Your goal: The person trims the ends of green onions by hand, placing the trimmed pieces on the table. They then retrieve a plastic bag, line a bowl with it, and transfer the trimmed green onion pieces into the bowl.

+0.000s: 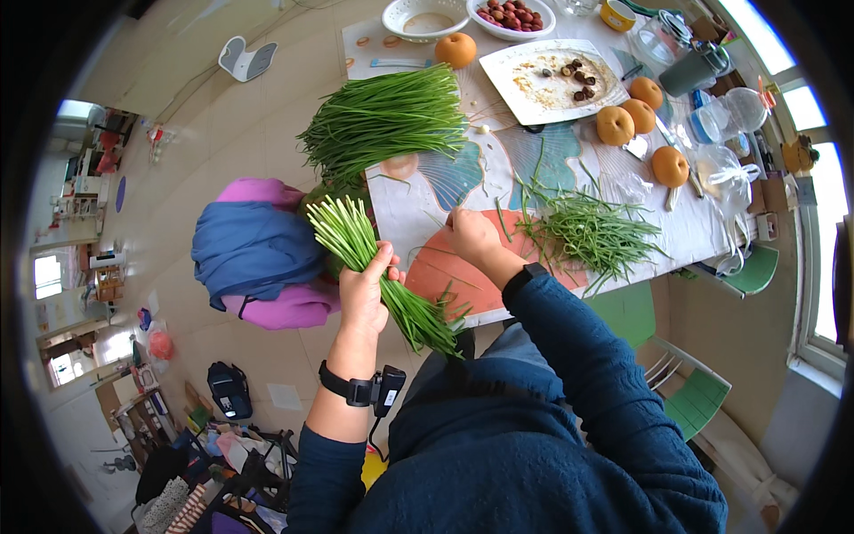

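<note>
My left hand (365, 290) grips a bundle of green chives (417, 314), its pale cut ends pointing up and left, beyond the table's near left edge. My right hand (472, 233) is above the orange part of the patterned tablecloth (434, 267), fingers curled in; whether it pinches something small cannot be told. A large pile of chives (390, 120) lies at the table's left corner. To the right of my right hand is a looser heap of short green pieces (594, 230), with stray blades around it.
A white plate (514, 90) with dark scraps, brownish round fruits (615, 125), a knife (667, 133), a white colander (425, 19) and a bowl of red fruit (510, 30) stand farther back. Left of the table are blue and pink cloths (257, 247); a green chair (697, 400) is at right.
</note>
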`<state>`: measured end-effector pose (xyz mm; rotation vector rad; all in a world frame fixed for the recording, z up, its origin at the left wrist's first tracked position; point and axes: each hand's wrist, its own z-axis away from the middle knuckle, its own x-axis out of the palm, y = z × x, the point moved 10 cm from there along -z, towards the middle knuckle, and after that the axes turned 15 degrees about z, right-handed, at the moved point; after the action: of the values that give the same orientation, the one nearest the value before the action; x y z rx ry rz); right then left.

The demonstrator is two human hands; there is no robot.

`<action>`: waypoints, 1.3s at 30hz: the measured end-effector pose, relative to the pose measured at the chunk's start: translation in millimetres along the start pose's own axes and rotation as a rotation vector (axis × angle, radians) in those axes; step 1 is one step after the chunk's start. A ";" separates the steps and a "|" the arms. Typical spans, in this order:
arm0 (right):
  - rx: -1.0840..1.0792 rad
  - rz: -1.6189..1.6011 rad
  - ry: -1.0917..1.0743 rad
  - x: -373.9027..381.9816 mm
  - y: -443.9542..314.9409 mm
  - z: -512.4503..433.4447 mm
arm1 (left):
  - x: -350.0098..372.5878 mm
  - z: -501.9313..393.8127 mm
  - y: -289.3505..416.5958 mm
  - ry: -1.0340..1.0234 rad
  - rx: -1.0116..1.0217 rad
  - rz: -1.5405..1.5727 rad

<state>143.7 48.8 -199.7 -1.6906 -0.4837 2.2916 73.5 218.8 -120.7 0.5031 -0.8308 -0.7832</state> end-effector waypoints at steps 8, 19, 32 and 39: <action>0.051 -1.097 -0.080 -39.2 -53.1 65.2 | 26.5 -3.3 -20.5 -0.221 0.001 -0.193; 0.145 -0.254 0.161 -73.3 102.2 117.5 | 32.7 -5.0 -28.4 -0.265 -0.035 -0.264; 0.383 0.016 -0.081 0.0 146.7 211.4 | 62.0 3.2 -38.0 -0.351 -0.083 -0.218; 0.468 -0.405 -0.024 30.1 143.6 212.3 | 60.3 4.0 -40.4 -0.334 -0.091 -0.233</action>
<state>-68.9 -94.9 -227.1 -1.2133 -0.2377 1.9383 79.5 146.4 -117.6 0.3970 -1.0512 -1.1358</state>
